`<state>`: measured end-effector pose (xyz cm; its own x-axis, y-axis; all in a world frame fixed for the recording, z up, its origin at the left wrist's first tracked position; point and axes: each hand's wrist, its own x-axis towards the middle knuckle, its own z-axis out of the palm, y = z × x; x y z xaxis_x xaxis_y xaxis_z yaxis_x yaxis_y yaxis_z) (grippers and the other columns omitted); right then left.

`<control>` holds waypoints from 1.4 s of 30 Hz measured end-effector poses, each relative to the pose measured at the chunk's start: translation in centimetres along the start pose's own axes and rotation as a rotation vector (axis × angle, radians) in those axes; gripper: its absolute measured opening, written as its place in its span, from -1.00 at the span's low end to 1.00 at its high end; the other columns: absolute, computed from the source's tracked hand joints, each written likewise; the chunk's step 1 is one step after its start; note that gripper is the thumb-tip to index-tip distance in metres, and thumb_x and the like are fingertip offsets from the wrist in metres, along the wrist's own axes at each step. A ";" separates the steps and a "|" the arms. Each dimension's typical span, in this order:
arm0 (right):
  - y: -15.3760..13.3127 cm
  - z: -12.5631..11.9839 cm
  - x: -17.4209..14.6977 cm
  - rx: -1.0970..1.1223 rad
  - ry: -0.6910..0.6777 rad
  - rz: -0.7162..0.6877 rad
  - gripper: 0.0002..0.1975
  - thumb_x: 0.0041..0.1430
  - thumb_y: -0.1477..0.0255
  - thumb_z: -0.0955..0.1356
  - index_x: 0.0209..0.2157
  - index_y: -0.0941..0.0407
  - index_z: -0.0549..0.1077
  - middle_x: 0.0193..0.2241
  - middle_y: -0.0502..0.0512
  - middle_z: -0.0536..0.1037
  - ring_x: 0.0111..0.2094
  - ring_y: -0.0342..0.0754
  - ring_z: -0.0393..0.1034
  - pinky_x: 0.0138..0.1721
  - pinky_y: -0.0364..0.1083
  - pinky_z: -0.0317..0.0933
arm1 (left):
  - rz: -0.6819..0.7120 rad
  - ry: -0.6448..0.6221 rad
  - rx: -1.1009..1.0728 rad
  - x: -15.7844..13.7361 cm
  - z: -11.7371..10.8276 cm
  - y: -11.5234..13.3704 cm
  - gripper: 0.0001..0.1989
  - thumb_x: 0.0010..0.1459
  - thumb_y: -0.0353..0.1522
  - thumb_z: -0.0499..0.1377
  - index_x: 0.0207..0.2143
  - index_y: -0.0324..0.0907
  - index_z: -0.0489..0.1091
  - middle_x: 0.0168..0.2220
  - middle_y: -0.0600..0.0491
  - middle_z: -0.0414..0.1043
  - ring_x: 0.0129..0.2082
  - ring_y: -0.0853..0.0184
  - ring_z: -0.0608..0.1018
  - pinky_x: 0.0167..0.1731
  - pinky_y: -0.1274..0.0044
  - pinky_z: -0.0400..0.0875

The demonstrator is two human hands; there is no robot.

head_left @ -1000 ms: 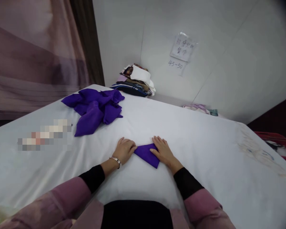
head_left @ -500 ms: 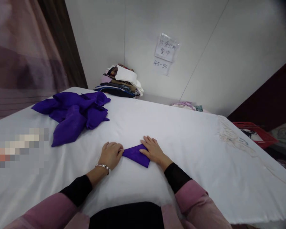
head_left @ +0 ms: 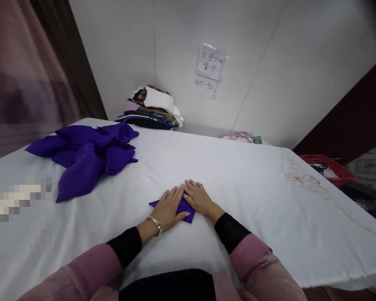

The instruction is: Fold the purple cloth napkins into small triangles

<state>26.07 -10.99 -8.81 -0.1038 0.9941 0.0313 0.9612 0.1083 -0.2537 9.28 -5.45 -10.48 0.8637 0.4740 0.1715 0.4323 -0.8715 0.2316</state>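
The left hand [head_left: 168,209] and right hand [head_left: 198,198] lie flat, grip unclenched and clasping nothing, over a small folded purple cloth [head_left: 184,205] on the white-draped bench [head_left: 244,192], right of a purple cloth heap [head_left: 83,156].

White-draped table [head_left: 253,209], purple cloth heap [head_left: 84,156] at left, pixelated item [head_left: 19,196] nearer, folded purple cloth [head_left: 184,207] near front.

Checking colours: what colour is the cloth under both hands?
The cloth is purple; head view shows it.

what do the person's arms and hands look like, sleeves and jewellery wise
Pink outer sleeves, with longer black undersleeves showing beyond them. The left hand has a silver-coloured bracelet at its wrist; the right hand shows none. Both are ungloved.
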 end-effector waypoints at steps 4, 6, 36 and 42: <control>0.9 -0.5 0.2 0.058 -0.028 -0.001 -0.44 0.28 0.18 0.04 0.24 0.11 -0.05 0.26 0.12 -0.03 0.27 -0.02 -0.25 0.20 0.08 -0.27 | -0.006 -0.013 0.017 -0.2 0.3 -0.4 -0.26 0.11 0.03 -0.06 0.21 -0.26 0.01 0.23 -0.19 0.01 0.24 0.07 0.03 0.16 0.20 -0.10; 1.6 -0.7 0.3 0.064 -0.029 0.017 -0.40 0.26 0.11 0.04 0.24 0.11 -0.03 0.26 0.13 -0.02 0.27 -0.01 -0.23 0.21 0.11 -0.30 | -0.005 -0.015 0.015 -0.2 0.2 -0.5 -0.27 0.12 0.02 -0.06 0.20 -0.25 0.03 0.23 -0.19 0.02 0.24 0.06 0.03 0.15 0.18 -0.10; 6.2 -4.7 1.0 0.258 -0.001 0.321 -0.61 0.12 0.26 0.27 -0.04 0.11 0.43 -0.09 0.10 0.50 -0.08 0.01 0.38 -0.07 -0.09 0.22 | -0.051 -0.050 -0.003 0.0 -0.1 0.0 -0.31 0.12 -0.01 -0.04 0.19 -0.24 0.06 0.24 -0.17 0.01 0.24 0.08 0.03 0.16 0.18 -0.14; 5.6 -5.7 3.3 0.161 -0.190 0.298 -0.70 -0.08 0.37 0.40 -0.23 0.11 0.52 -0.22 0.12 0.56 -0.21 0.05 0.43 -0.21 -0.10 0.25 | -0.060 -0.065 0.017 0.0 -0.4 0.3 -0.31 0.11 -0.02 -0.04 0.18 -0.24 0.08 0.24 -0.16 0.01 0.24 0.08 0.04 0.16 0.19 -0.12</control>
<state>32.58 -7.14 -4.63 0.1141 0.9634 -0.2426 0.9055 -0.2013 -0.3735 9.35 -5.64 -10.01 0.8507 0.5170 0.0947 0.4880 -0.8439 0.2231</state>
